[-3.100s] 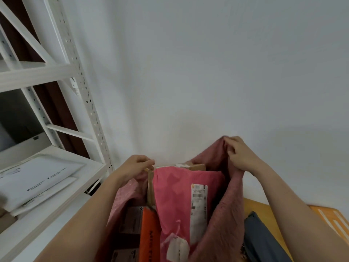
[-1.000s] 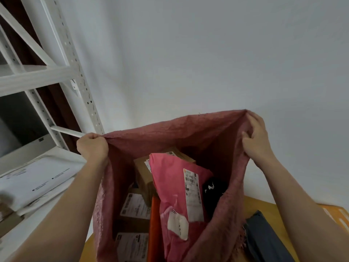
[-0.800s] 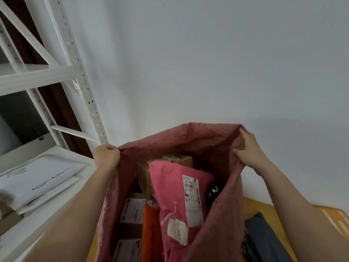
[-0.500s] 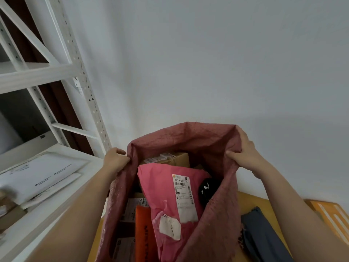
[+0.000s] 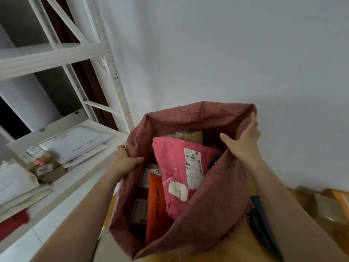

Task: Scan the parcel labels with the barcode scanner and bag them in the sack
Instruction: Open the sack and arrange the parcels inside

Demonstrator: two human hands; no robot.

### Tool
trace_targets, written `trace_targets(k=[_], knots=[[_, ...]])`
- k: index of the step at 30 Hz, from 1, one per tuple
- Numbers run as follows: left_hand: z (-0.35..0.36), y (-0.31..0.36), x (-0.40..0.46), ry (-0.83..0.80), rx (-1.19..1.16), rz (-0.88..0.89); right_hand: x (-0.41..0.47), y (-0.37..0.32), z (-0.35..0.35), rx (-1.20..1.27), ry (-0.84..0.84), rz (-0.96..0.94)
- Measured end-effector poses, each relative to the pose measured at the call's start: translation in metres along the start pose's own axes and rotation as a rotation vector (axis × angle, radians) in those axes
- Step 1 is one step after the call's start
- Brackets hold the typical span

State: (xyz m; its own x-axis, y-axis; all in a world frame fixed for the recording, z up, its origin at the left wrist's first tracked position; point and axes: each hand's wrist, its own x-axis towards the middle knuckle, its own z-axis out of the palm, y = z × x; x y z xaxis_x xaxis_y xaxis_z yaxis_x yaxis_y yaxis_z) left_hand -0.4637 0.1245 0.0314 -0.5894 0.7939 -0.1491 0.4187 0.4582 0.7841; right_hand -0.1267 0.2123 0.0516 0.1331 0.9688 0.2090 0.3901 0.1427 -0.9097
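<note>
A dusty-red woven sack (image 5: pixel 213 205) stands open in front of me on a wooden table (image 5: pixel 236 248). My left hand (image 5: pixel 125 161) grips the sack's left rim. On the right rim, my right hand (image 5: pixel 243 140) holds the cloth, fingers outside and thumb inside. Inside the sack lie a pink mailer (image 5: pixel 181 167) with a white label, an orange MISTINE packet (image 5: pixel 155 207), a brown box (image 5: pixel 192 136) at the back and several labelled boxes (image 5: pixel 140 208) low on the left. No barcode scanner is in view.
A white metal shelf unit (image 5: pixel 79 53) stands to the left, with white envelopes (image 5: pixel 75 142) and a small brown parcel (image 5: pixel 46 168) on its shelf. A dark blue item (image 5: pixel 264 224) and an orange packet (image 5: pixel 341 199) lie on the table to the right. A white wall is behind.
The sack mouth, held stretched wide and high a second ago, has come lower and narrower. My left hand has moved right and down along the rim. The view has tilted down.
</note>
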Motion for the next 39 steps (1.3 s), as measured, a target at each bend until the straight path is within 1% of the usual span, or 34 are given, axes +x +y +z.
trace_targets(k=[3, 7, 12, 13, 15, 16, 18, 20, 21, 23, 25, 26, 28, 31, 33, 35, 37, 39], knots=[[-0.001, -0.012, -0.016, -0.029, 0.038, -0.027, -0.019, 0.002, 0.006, -0.013, 0.007, 0.025], [-0.011, -0.02, -0.024, -0.129, 0.031, 0.023, -0.045, -0.001, 0.007, -0.037, 0.015, 0.04], [-0.021, -0.037, -0.036, -0.194, 0.052, 0.059, -0.087, -0.012, 0.017, -0.072, 0.048, 0.102], [-0.023, -0.044, -0.039, -0.227, 0.076, 0.046, -0.098, -0.014, 0.021, -0.093, 0.045, 0.114], [-0.029, -0.055, -0.043, -0.351, 0.15, -0.027, -0.12, -0.015, 0.029, -0.127, 0.027, 0.167], [-0.031, -0.061, -0.046, -0.436, 0.218, -0.074, -0.132, -0.014, 0.032, -0.148, 0.002, 0.219], [-0.032, -0.07, -0.053, -0.587, 0.338, -0.149, -0.155, -0.011, 0.037, -0.189, -0.1, 0.38], [-0.028, -0.077, -0.057, -0.672, 0.371, -0.212, -0.174, -0.011, 0.039, -0.184, -0.232, 0.556], [-0.024, -0.08, -0.059, -0.706, 0.342, -0.252, -0.182, -0.011, 0.04, -0.185, -0.29, 0.613], [-0.02, -0.083, -0.059, -0.744, 0.215, -0.329, -0.191, -0.011, 0.04, -0.24, -0.38, 0.645], [-0.019, -0.081, -0.058, -0.743, 0.103, -0.351, -0.192, -0.012, 0.039, -0.267, -0.414, 0.63], [-0.019, -0.079, -0.056, -0.728, 0.033, -0.35, -0.191, -0.013, 0.038, -0.237, -0.413, 0.627], [-0.02, -0.069, -0.053, -0.656, -0.16, -0.333, -0.186, -0.021, 0.036, -0.149, -0.365, 0.605], [-0.025, -0.04, -0.047, -0.523, -0.406, -0.239, -0.167, -0.039, 0.029, -0.099, -0.162, 0.47], [-0.039, -0.009, -0.043, -0.468, -0.52, -0.076, -0.148, -0.059, 0.019, -0.139, -0.032, 0.339], [-0.058, 0.027, -0.039, -0.383, -0.654, 0.105, -0.13, -0.087, 0.008, -0.106, 0.079, 0.178], [-0.077, 0.057, -0.033, -0.317, -0.819, 0.24, -0.116, -0.11, -0.005, 0.055, 0.22, 0.032], [-0.084, 0.07, -0.026, -0.297, -0.937, 0.291, -0.108, -0.122, -0.016, 0.245, 0.346, -0.059]])
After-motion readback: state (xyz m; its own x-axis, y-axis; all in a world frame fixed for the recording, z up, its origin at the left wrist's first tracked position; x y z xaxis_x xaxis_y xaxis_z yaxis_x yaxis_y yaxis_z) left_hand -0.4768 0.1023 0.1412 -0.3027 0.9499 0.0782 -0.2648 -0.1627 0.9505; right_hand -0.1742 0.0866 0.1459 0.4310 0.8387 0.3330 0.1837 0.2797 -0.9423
